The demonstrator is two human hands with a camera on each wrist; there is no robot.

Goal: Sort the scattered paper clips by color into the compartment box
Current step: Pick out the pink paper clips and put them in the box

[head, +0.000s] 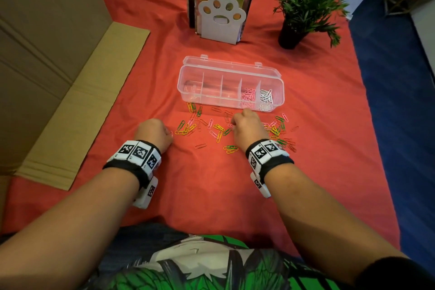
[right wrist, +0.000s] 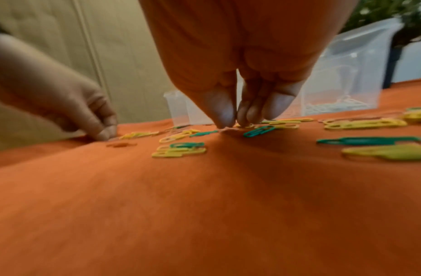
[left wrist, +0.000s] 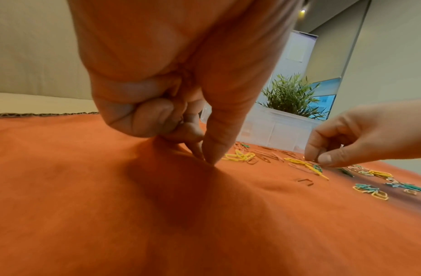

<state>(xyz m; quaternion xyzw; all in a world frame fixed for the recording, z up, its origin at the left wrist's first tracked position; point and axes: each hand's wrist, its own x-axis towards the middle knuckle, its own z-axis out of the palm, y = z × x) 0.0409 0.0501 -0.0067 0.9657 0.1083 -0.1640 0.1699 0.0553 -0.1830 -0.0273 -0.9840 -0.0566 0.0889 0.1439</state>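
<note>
A clear compartment box (head: 188, 77) lies open on the red cloth, with pink clips (head: 248, 95) in its fourth cell and white clips (head: 267, 96) in the rightmost. Green, yellow, red and pink paper clips (head: 217, 128) lie scattered in front of it. My left hand (head: 170, 134) is at the left edge of the scatter; its thumb and forefinger (left wrist: 214, 155) pinch down on a small pink clip against the cloth. My right hand (head: 233, 123) is in the middle of the scatter, thumb and fingertips (right wrist: 222, 114) pinching a pale pink clip on the cloth.
A white paw-shaped bookend (head: 221, 19) with books stands behind the box. To its right is a potted green plant (head: 303, 7). A flattened cardboard box (head: 58, 66) covers the left side. The cloth near me is bare.
</note>
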